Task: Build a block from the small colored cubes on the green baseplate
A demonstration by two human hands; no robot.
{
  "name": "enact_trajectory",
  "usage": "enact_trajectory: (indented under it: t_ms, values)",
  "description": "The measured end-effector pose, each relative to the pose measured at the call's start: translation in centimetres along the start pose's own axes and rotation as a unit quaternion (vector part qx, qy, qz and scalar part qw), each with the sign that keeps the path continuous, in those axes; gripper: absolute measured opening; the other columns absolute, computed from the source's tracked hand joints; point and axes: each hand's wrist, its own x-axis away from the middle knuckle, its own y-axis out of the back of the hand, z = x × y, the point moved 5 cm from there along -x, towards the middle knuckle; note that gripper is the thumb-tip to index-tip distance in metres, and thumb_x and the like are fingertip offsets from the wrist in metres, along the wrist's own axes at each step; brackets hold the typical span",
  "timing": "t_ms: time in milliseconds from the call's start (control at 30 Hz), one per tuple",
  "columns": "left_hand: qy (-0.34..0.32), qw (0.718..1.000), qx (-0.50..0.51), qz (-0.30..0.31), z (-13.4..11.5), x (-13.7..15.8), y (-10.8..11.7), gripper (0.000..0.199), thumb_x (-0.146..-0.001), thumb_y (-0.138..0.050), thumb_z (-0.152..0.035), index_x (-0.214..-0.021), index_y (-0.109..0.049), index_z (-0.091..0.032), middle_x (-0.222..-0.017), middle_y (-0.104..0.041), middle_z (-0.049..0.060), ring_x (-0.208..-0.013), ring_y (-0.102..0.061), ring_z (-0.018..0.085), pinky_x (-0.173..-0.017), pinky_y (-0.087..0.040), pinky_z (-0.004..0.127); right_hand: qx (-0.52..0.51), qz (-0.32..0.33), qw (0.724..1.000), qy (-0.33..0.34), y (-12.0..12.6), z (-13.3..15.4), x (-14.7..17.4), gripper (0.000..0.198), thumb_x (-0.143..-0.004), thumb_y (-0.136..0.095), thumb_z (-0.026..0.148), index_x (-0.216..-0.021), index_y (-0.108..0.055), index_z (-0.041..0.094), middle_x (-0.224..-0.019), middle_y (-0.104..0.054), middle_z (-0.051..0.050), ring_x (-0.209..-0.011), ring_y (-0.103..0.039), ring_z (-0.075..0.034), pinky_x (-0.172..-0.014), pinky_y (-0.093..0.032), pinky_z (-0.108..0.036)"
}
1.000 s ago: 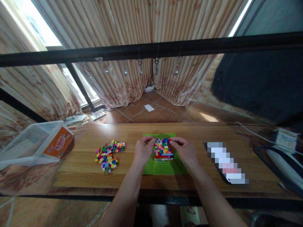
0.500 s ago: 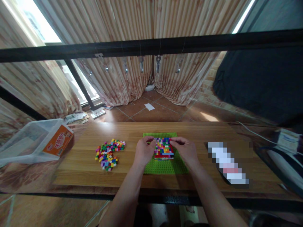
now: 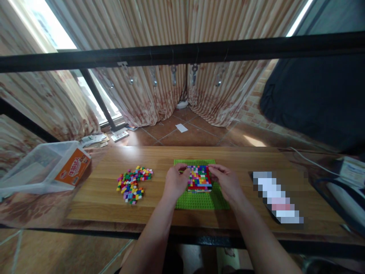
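A square block of many-coloured toy bricks [image 3: 199, 177], several layers high, sits on a green studded baseplate [image 3: 194, 201]. Its top is a patchwork of small bricks, and red shows along its right and front edges. My left hand [image 3: 175, 182] is curled at the block's left side, thumb and fingers closed on its upper left corner. At the upper right corner, my right hand [image 3: 226, 182] pinches the red edge with thumb and forefinger. Whether a separate small brick lies between the fingertips of either hand cannot be made out.
Loose small bricks [image 3: 131, 186] are heaped on the wooden table [image 3: 94, 198] to the left. A clear plastic bin [image 3: 45, 167] with an orange label stands beyond the table's left end. A pixelated, dark-edged flat object [image 3: 275, 196] lies on the right.
The view has shifted slightly, moving everything a little to the right in the picture. Both hands stay at the block's upper corners, with only a small change in the right fingers.
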Motion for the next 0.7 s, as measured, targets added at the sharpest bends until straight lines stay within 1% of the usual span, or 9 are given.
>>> enact_trajectory:
  t_ms: [133, 233, 367, 467, 567, 700]
  values:
    - [-0.001, 1.000, -0.001, -0.001, 0.04, 0.03, -0.08, 0.017, -0.082, -0.065, -0.020, -0.095, -0.074, -0.015, -0.092, -0.076, 0.008, -0.078, -0.067, 0.018, -0.072, -0.050, 0.028, -0.026, 0.005, 0.999, -0.025, -0.38, 0.10, 0.11, 0.032, -0.054, -0.081, 0.043, -0.076, -0.076, 0.020, -0.067, -0.073, -0.003, -0.056, -0.060, -0.016, -0.055, -0.048, -0.030]
    - [0.003, 1.000, -0.002, 0.000, -0.04, 0.16, -0.15, 0.020, -0.083, -0.064, -0.018, -0.099, -0.074, -0.013, -0.096, -0.076, 0.009, -0.081, -0.068, 0.018, -0.075, -0.051, 0.029, -0.034, 0.000, 0.999, -0.037, -0.61, 0.10, 0.22, 0.030, -0.053, -0.080, 0.040, -0.076, -0.076, 0.020, -0.064, -0.071, -0.002, -0.053, -0.057, -0.015, -0.052, -0.045, -0.028]
    - [0.012, 1.000, -0.008, 0.008, -0.24, 0.40, -0.22, 0.024, -0.083, -0.063, -0.016, -0.105, -0.073, -0.013, -0.098, -0.076, 0.010, -0.082, -0.068, 0.019, -0.076, -0.052, 0.030, -0.017, -0.003, 1.000, -0.023, -0.74, 0.16, 0.15, 0.031, -0.054, -0.078, 0.040, -0.078, -0.077, 0.020, -0.064, -0.072, -0.002, -0.054, -0.058, -0.016, -0.052, -0.045, -0.029]
    - [0.005, 1.000, -0.010, 0.015, -0.40, 0.54, -0.29, 0.024, -0.084, -0.061, -0.015, -0.105, -0.072, -0.014, -0.098, -0.076, 0.009, -0.081, -0.068, 0.018, -0.076, -0.052, 0.029, -0.010, -0.004, 1.000, -0.016, -0.73, 0.13, 0.03, 0.032, -0.055, -0.078, 0.041, -0.079, -0.078, 0.020, -0.067, -0.074, -0.003, -0.057, -0.060, -0.017, -0.056, -0.047, -0.030]
    - [-0.002, 1.000, -0.024, 0.016, -0.46, 0.61, -0.39, 0.026, -0.084, -0.059, -0.014, -0.107, -0.072, -0.013, -0.100, -0.075, 0.010, -0.083, -0.068, 0.018, -0.077, -0.053, 0.029, -0.006, -0.003, 1.000, -0.011, -0.72, 0.11, -0.06, 0.031, -0.056, -0.078, 0.040, -0.080, -0.078, 0.020, -0.069, -0.075, -0.003, -0.059, -0.061, -0.017, -0.059, -0.048, -0.030]
    - [0.006, 0.999, -0.033, 0.011, -0.44, 0.68, -0.56, 0.030, -0.082, -0.059, -0.011, -0.110, -0.071, -0.012, -0.103, -0.075, 0.011, -0.084, -0.068, 0.019, -0.079, -0.053, 0.031, 0.000, -0.005, 1.000, -0.002, -0.68, 0.12, -0.09, 0.029, -0.057, -0.077, 0.039, -0.079, -0.079, 0.020, -0.070, -0.075, -0.003, -0.059, -0.061, -0.016, -0.060, -0.048, -0.030]
